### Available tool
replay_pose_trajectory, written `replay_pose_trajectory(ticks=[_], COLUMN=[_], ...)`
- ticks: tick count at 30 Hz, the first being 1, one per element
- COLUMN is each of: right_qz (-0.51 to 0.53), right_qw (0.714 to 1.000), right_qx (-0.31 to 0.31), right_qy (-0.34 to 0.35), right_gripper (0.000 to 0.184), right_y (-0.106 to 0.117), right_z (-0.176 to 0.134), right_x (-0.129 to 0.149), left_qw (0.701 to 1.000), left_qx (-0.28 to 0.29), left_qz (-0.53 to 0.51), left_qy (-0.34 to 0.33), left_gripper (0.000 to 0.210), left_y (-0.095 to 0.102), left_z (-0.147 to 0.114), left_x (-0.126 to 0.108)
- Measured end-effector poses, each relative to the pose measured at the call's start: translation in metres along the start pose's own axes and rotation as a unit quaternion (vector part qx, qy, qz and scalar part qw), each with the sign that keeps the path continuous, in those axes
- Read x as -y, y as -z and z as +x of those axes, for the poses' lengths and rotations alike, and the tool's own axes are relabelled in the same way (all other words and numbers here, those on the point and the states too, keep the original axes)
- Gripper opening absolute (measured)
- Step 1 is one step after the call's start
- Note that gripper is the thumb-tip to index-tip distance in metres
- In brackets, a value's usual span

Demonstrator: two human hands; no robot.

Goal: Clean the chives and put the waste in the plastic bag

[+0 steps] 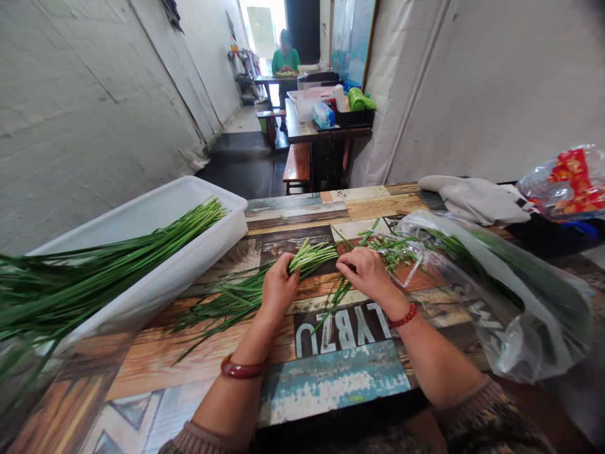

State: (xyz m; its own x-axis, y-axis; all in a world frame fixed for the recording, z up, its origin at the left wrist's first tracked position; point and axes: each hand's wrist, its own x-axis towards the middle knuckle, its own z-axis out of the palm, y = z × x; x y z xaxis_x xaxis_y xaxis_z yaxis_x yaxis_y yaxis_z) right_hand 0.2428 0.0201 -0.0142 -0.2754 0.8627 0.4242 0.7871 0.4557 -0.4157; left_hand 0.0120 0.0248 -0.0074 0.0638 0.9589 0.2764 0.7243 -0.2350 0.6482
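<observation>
Two hands, one bunch of greens, and a very busy tabletop

So over at the far left, a white tub (217, 238) is sitting with long green stalks (137, 252) spilling out past the left edge of the frame. Moving right, a smaller green bunch (314, 257) is lying around the middle of the frame, leafy ends pointing lower left, pale ends pointing right. The left hand (280, 284) is wrapping its fingers round that bunch near the pale ends, and its wrist is wearing a reddish-brown bangle (243, 367).

Way up top centre, a person in green (286, 60) is sitting at another table.

Right of centre, the right hand (368, 272) is hovering right by the pale tips, fingers bent and thumb close to them; honestly can't tell if it's pinching anything. That wrist is sporting red beads (404, 315). Just beyond it, messy green scraps (397, 249) are lying on the wood-patterned table (335, 384).

Far right, a clear plastic bag (543, 340) is holding more greens, with pale cloth (482, 200) lying behind it and red-printed plastic (574, 180) sitting at the edge.
</observation>
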Motion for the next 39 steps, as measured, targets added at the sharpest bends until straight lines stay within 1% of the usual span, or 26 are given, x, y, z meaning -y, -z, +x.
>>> replay_pose_trajectory(ticks=[2,3,5,7,10,12,16,22,25,27,30,32,34,36,38,39], right_qz=[0.026,0.032,0.03,0.025,0.017,0.002,-0.018,-0.052,-0.066,-0.043,0.031,0.073,0.101,0.122,0.142,0.151], right_qw=[1.0,0.999,0.999,0.999,0.999,0.999,0.999,0.999,0.998,0.999,0.999,0.997,0.994,0.991,0.989,0.987], right_qx=[0.013,0.005,-0.023,-0.034,-0.012,-0.004,-0.003,0.001,0.0,-0.011,-0.032,-0.038,-0.042,-0.046,-0.048,-0.048], right_qy=[-0.007,-0.014,-0.018,0.0,0.032,0.037,0.031,0.011,-0.004,-0.007,-0.011,-0.009,-0.004,-0.002,-0.002,-0.002], right_gripper=[0.023,0.024,0.02,0.017,0.023,0.024,0.018,0.014,0.003,0.003,0.007,0.011,0.013,0.012,0.012,0.011], right_y=[-0.002,-0.003,-0.006,-0.008,-0.01,-0.011,-0.01,-0.009,-0.009,-0.008,-0.008,-0.009,-0.01,-0.011,-0.011,-0.011], right_z=[0.001,0.001,0.002,0.003,0.002,0.001,-0.001,-0.002,-0.001,-0.001,0.001,0.003,0.003,0.004,0.005,0.005], right_x=[-0.002,-0.004,-0.005,-0.006,-0.004,-0.002,-0.002,-0.004,-0.002,0.0,0.002,0.002,0.002,0.002,0.003,0.004], left_qw=[1.0,1.0,0.999,0.999,0.999,0.999,0.999,0.999,0.999,0.999,0.998,0.996,0.996,0.993,0.988,0.987], left_qx=[-0.003,0.0,0.012,0.023,0.023,0.019,0.022,0.024,0.029,0.02,-0.001,-0.002,0.023,0.068,0.106,0.114], left_qz=[-0.023,-0.031,-0.039,-0.04,-0.041,-0.038,-0.036,-0.035,-0.026,-0.02,-0.013,-0.022,-0.052,-0.084,-0.101,-0.101], left_qy=[0.0,0.0,-0.001,-0.001,-0.006,-0.006,-0.001,-0.009,-0.012,-0.025,-0.069,-0.084,-0.068,-0.047,-0.043,-0.046], left_gripper=[0.008,0.009,0.011,0.013,0.014,0.014,0.014,0.012,0.013,0.013,0.013,0.013,0.014,0.016,0.017,0.016], left_y=[0.0,0.0,-0.001,-0.002,-0.003,-0.004,-0.004,-0.003,-0.003,-0.003,-0.002,-0.003,-0.004,-0.006,-0.007,-0.007], left_z=[0.001,0.001,0.001,0.001,0.001,0.001,0.001,0.0,-0.001,0.0,0.001,0.002,0.002,0.001,0.0,0.0], left_x=[0.001,0.001,0.001,0.001,0.002,0.002,0.003,0.001,0.001,0.0,0.0,0.0,0.001,0.001,0.001,0.001])
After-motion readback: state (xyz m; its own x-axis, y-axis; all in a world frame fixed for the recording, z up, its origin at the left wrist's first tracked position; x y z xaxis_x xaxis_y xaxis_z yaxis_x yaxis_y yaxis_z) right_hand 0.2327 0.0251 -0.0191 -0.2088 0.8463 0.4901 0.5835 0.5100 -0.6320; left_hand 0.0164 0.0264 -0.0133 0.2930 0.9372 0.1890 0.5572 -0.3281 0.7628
